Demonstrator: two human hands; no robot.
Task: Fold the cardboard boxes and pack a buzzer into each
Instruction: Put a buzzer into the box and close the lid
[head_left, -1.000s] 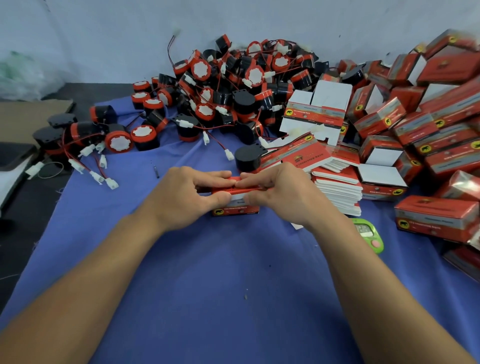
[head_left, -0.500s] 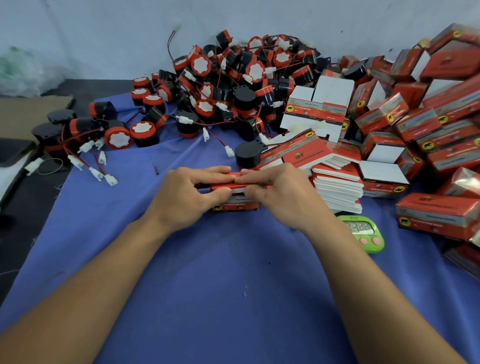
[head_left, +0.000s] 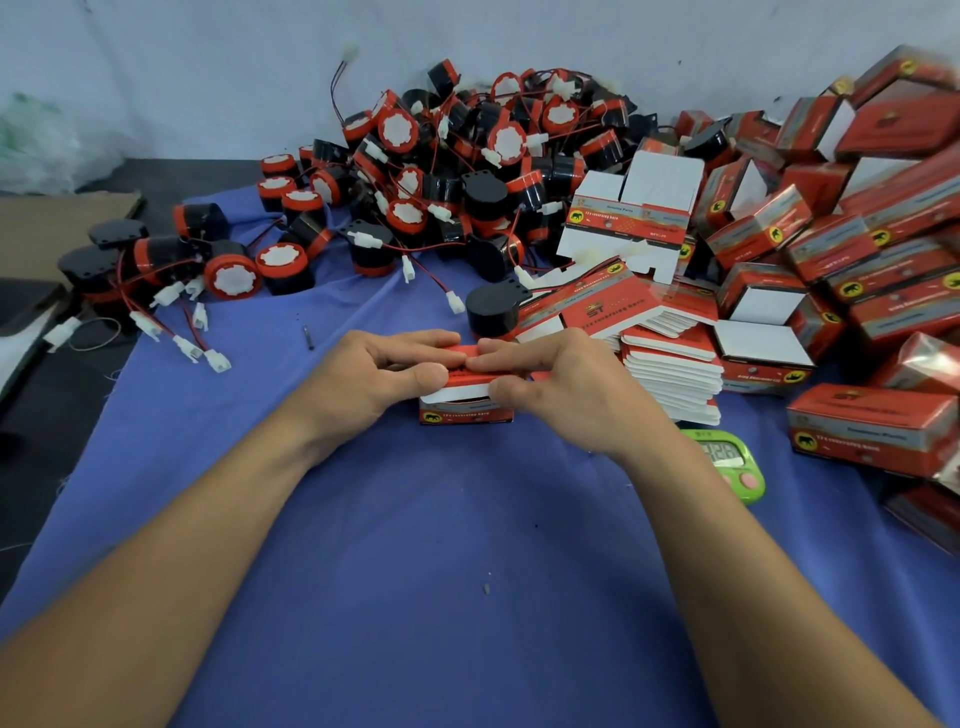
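A small red cardboard box stands on the blue cloth at the centre, its top flap slightly raised with a white edge showing. My left hand grips its left end, thumb on the front and fingers over the top. My right hand grips its right end the same way, and the fingertips of both hands meet on the lid. What is inside the box is hidden. A heap of black and red buzzers with wires lies behind. A stack of flat boxes sits just right of my right hand.
Folded red boxes are piled at the right. One closed box lies at the right front. A green timer sits by my right wrist. Loose buzzers and white connectors lie at the left. The cloth's left edge drops to a dark floor.
Both hands stay on the box. The lid's white front edge now shows, with my thumbs pressing at it. The view has shifted slightly.
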